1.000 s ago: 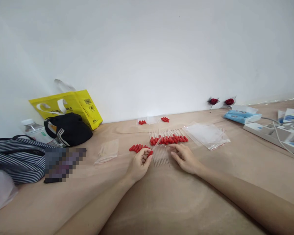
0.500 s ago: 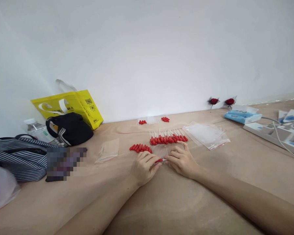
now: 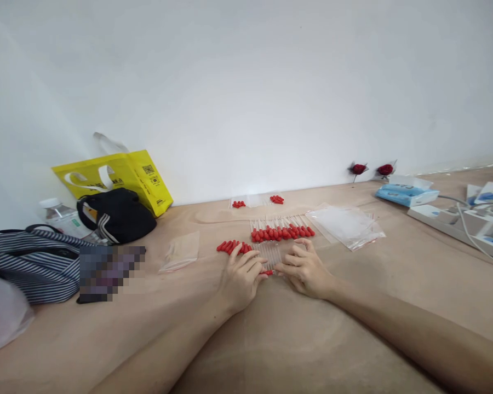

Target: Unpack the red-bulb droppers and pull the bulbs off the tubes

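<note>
My left hand (image 3: pixel 243 278) is closed, thumb and fingertips at one end of a small red-tipped stick (image 3: pixel 268 272). From the other side my right hand (image 3: pixel 306 272) pinches close to the same stick, its fingers curled. The fingertips hide much of the stick. Just beyond them lies a row of thin, clear or whitish stems (image 3: pixel 271 253). Behind that is a larger row of red-tipped sticks (image 3: pixel 281 233), red ends toward me. A cluster of loose red pieces (image 3: pixel 231 247) lies beyond my left fingers, partly covered by them.
Clear plastic bags (image 3: pixel 347 225) lie to the right, and another small bag (image 3: pixel 181 251) to the left. More red pieces (image 3: pixel 277 200) are near the wall. A yellow bag (image 3: pixel 148 180), black cap (image 3: pixel 127 216) and striped bag (image 3: pixel 36 268) stand left; a power strip (image 3: pixel 452 219) sits right.
My left fingers have shifted slightly at the red-tipped stick, and its red part sits a little lower. The pale stem seen between my hands before is now hidden. The rows have not moved.
</note>
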`<state>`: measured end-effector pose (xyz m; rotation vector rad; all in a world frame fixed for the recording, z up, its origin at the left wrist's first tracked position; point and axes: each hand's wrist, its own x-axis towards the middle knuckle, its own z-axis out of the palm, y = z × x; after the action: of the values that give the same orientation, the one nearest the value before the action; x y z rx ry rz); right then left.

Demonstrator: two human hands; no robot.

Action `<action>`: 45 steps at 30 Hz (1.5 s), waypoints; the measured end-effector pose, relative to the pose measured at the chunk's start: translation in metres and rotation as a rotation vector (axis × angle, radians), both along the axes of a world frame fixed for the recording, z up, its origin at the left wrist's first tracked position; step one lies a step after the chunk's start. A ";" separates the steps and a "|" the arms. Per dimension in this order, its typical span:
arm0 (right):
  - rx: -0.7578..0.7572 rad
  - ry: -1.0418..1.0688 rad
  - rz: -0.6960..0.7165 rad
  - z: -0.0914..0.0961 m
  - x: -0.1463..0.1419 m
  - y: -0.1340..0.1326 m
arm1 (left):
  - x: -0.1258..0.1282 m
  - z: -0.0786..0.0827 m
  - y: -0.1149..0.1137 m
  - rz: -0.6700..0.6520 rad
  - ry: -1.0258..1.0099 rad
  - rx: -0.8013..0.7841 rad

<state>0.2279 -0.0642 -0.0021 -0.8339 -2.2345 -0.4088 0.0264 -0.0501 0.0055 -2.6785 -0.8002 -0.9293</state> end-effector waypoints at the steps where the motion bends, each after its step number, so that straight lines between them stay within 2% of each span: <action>1: -0.002 0.003 0.003 0.000 -0.001 0.000 | 0.000 0.000 0.000 -0.004 0.006 -0.007; 6: -0.012 0.022 0.015 -0.001 0.003 0.000 | -0.003 0.003 0.000 -0.018 0.018 -0.033; 8: -0.038 0.044 -0.023 -0.003 0.012 0.001 | -0.010 0.005 0.002 0.020 -0.005 -0.038; 11: -0.107 0.109 -0.144 -0.007 0.028 0.003 | -0.021 0.004 0.003 0.101 -0.067 -0.011; 15: -0.259 0.160 -0.118 -0.015 0.033 0.009 | -0.030 0.003 0.008 0.084 -0.174 -0.017; 19: -0.368 0.226 -0.119 -0.021 0.028 0.016 | -0.052 0.014 0.024 0.284 -0.314 -0.134; 23: -0.380 0.322 -0.190 -0.024 0.024 0.022 | -0.084 0.025 0.041 0.307 -0.093 -0.425; 26: -0.377 0.332 -0.168 -0.023 0.018 0.023 | -0.094 0.022 0.049 0.319 -0.042 -0.455; 30: -0.423 0.282 -0.068 -0.016 0.011 0.017 | -0.092 0.010 0.057 0.342 -0.120 -0.425; 34: -0.456 0.219 0.012 -0.009 0.011 0.009 | -0.089 0.007 0.056 0.374 -0.160 -0.399; 41: -0.541 0.143 0.035 -0.006 0.016 0.006 | -0.084 0.018 0.047 0.435 -0.234 -0.273; 43: -0.547 0.124 0.042 -0.006 0.016 0.008 | -0.075 0.024 0.049 0.440 -0.223 -0.308; 45: -0.537 0.119 0.047 -0.006 0.017 0.009 | -0.061 0.031 0.054 0.482 -0.150 -0.415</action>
<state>0.2449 -0.0552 -0.0086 -1.0390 -2.2730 0.2752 -0.0345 0.0034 0.0369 -2.5417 -1.7428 -0.9199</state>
